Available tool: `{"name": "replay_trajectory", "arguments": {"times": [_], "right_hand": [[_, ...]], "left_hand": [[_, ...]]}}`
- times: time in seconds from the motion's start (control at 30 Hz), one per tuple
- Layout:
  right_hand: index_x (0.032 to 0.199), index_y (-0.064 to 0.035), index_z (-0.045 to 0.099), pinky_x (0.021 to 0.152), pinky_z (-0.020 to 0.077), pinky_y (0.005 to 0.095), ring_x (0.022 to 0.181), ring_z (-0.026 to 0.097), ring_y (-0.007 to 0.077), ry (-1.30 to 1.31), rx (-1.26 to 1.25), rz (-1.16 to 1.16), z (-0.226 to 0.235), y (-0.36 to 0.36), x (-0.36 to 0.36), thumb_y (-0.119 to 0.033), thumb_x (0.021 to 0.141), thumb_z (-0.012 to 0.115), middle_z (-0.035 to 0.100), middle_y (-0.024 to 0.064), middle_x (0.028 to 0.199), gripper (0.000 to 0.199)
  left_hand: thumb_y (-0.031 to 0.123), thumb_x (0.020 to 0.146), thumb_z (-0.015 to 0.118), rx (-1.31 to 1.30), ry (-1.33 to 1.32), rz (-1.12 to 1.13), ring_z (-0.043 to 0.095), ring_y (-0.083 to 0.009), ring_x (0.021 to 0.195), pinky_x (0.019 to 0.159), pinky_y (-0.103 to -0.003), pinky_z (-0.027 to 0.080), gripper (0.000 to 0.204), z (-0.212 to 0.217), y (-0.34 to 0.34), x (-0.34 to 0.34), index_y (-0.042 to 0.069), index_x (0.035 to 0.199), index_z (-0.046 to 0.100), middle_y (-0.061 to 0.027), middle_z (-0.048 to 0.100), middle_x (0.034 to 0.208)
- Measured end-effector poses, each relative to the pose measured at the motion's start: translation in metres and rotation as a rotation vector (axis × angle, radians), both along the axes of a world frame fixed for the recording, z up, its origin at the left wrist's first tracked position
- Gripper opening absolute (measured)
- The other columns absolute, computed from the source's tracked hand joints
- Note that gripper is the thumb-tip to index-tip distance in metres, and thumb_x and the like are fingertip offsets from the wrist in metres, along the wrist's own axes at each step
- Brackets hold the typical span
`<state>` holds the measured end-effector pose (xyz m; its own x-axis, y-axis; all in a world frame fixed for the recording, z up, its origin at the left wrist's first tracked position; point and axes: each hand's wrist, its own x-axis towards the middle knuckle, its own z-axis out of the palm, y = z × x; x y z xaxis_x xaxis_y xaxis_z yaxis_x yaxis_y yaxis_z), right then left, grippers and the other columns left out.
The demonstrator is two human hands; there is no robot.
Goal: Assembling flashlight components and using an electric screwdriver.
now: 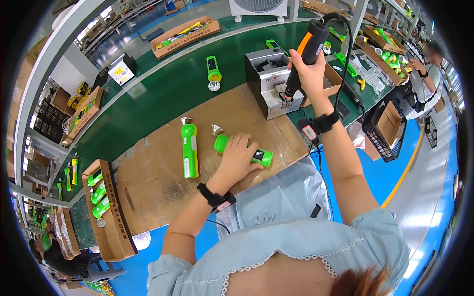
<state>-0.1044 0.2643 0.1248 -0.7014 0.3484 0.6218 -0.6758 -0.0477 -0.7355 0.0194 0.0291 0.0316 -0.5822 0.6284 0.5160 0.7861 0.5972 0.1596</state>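
Note:
My left hand (239, 157) is closed over a green flashlight body (265, 158) lying on the cardboard sheet (153, 197). A silvery reflector (216, 129) sits just beyond that body's far end. To the left lies another green and yellow flashlight (189, 152), with a reflector at its top. In my right hand (310, 69) is a black and orange electric screwdriver (312, 43), its cord looping off to the right. The screwdriver's tip points down at the front of a grey metal screw feeder (274, 96).
One green flashlight (213, 69) with its reflector hanging off lies farther back on the green bench. A cardboard box (116, 217) of flashlights stands at the left. Behind the feeder is a small box (332, 79). A co-worker (429, 74) is at the far right, beyond a black crate (387, 130).

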Motion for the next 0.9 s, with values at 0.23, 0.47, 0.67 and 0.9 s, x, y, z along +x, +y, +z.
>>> {"name": "replay_trajectory", "arguments": {"times": [0.23, 0.47, 0.67, 0.9], "right_hand": [[0.1, 0.0, 0.045, 0.052, 0.047, 0.029, 0.056, 0.057, 0.0192, -0.054, -0.012, 0.133, -0.01, -0.014, 0.054, -0.018, 0.087, 0.062, 0.055, 0.0102, 0.07, 0.028], [0.114, 0.0064, 0.047, 0.06, 0.0484, 0.0269, 0.062, 0.059, 0.0147, 0.032, -0.104, 0.218, -0.031, -0.054, 0.11, -0.011, 0.081, 0.067, 0.058, 0.008, 0.072, 0.043], [0.115, 0.0066, 0.043, 0.061, 0.05, 0.0325, 0.066, 0.059, 0.0224, 0.012, -0.077, 0.231, -0.044, -0.06, 0.107, -0.022, 0.083, 0.068, 0.057, 0.0132, 0.078, 0.05], [0.114, 0.0052, 0.043, 0.061, 0.0498, 0.0326, 0.066, 0.059, 0.0221, 0.024, -0.044, 0.219, -0.042, -0.064, 0.106, -0.022, 0.083, 0.068, 0.057, 0.0131, 0.079, 0.049]], "left_hand": [[0.043, 0.069, 0.072, -0.037, -0.164, 0.301, 0.056, -0.0309, 0.085, 0.073, -0.041, 0.041, 0.051, -0.029, 0.003, -0.017, 0.008, 0.102, 0.056, -0.0118, 0.057, 0.092], [0.026, 0.071, 0.072, 0.12, -0.235, 0.234, 0.057, -0.0324, 0.089, 0.077, -0.041, 0.044, 0.04, -0.026, -0.008, -0.015, 0.009, 0.106, 0.062, -0.0108, 0.06, 0.096], [0.029, 0.07, 0.073, 0.152, -0.263, 0.256, 0.058, -0.0316, 0.089, 0.078, -0.04, 0.045, 0.042, -0.029, -0.009, -0.014, 0.008, 0.107, 0.065, -0.011, 0.062, 0.097], [0.028, 0.07, 0.073, 0.152, -0.264, 0.253, 0.058, -0.0309, 0.089, 0.078, -0.04, 0.045, 0.042, -0.029, -0.007, -0.011, 0.007, 0.106, 0.065, -0.0105, 0.061, 0.097]]}}
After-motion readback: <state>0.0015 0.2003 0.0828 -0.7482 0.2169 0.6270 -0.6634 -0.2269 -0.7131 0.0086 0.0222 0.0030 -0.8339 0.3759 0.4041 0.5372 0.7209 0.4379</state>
